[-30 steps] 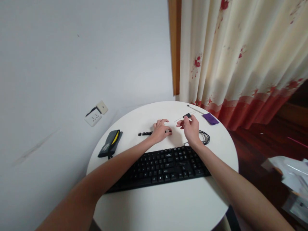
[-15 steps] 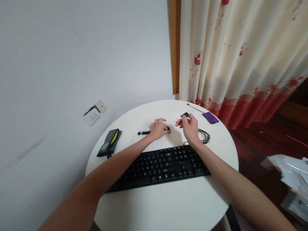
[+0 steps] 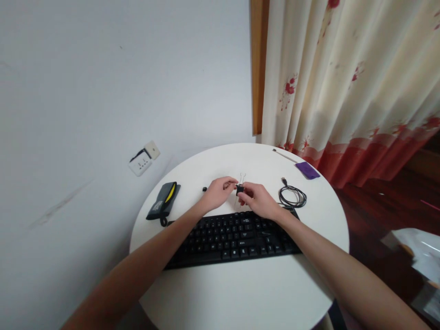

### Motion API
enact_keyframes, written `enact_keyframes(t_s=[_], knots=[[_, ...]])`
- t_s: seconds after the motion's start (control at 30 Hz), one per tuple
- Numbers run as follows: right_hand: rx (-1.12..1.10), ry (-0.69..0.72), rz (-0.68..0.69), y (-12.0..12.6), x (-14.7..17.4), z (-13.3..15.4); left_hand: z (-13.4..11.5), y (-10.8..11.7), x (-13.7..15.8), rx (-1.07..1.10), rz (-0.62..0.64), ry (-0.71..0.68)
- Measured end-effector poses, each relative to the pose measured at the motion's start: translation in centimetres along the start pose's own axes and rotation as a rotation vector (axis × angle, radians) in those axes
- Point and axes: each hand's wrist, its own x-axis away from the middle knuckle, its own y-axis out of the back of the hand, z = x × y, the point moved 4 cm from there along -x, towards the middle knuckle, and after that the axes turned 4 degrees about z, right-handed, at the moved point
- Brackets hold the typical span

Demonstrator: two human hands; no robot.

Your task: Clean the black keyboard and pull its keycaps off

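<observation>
My right hand [image 3: 256,198] grips a wire keycap puller [image 3: 239,189] by its black handle. Two thin hooked wires rise from it, away from me. Closed in a pinch, my left hand [image 3: 219,191] meets the puller from the left; whatever its fingertips hold is hidden. One small black keycap [image 3: 205,189] lies on the table just left of my left hand, which blocks the view behind it. Nearer to me, under both forearms, the black keyboard [image 3: 237,243] stretches across the round white table [image 3: 240,293].
On the right lies a coiled black USB cable [image 3: 293,196]. Behind it are a purple cloth pouch [image 3: 307,170] and a thin brush [image 3: 284,156]. A grey case with a yellow strip [image 3: 163,200] sits at the left edge. The wall [image 3: 192,91] and curtain [image 3: 319,91] border the table.
My left hand has come off the row of keycaps. My right hand has moved left with the puller, and both hands now meet. The view has shifted slightly.
</observation>
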Motion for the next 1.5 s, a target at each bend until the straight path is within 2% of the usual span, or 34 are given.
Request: enact_keyframes(t_s=[0.13,0.27,0.47,0.63,0.7,0.8,0.9,1.17,1.3,1.37,1.5], knots=[[0.049,-0.041,0.077,-1.1,0.1,-0.9,1.3,-1.5,1.8,0.079,0.058,0.044],[0.065,-0.065,0.111,-1.3,0.2,-1.2,2.3,-1.9,2.4,0.097,0.068,0.052],[0.286,0.066,0.216,-1.4,0.7,0.6,0.8,-1.5,3.3,0.052,0.163,-0.053],[0.354,0.132,0.302,-1.4,1.1,1.9,0.2,-1.4,3.8,0.03,0.254,-0.102],[0.375,0.119,0.296,-1.3,1.1,1.9,0.4,-1.4,4.1,0.042,0.334,-0.085],[0.403,0.063,0.215,-1.0,0.9,1.4,0.6,-1.4,4.6,0.029,0.453,-0.062],[0.386,0.026,0.173,-0.8,0.7,0.8,0.5,-1.6,4.7,0.035,0.502,-0.061],[0.166,-0.09,0.168,-1.3,0.2,-1.0,0.5,-3.0,4.0,0.07,0.44,-0.053],[0.013,-0.21,0.091,-1.0,-0.1,-2.1,0.3,-2.9,4.1,0.121,0.417,-0.075],[-0.036,-0.236,0.048,-0.7,-0.2,-2.3,0.2,-2.7,4.1,0.157,0.365,-0.065],[-0.044,-0.199,-0.029,-0.2,-0.3,-2.1,0.1,-2.5,3.9,0.139,0.184,-0.083]])
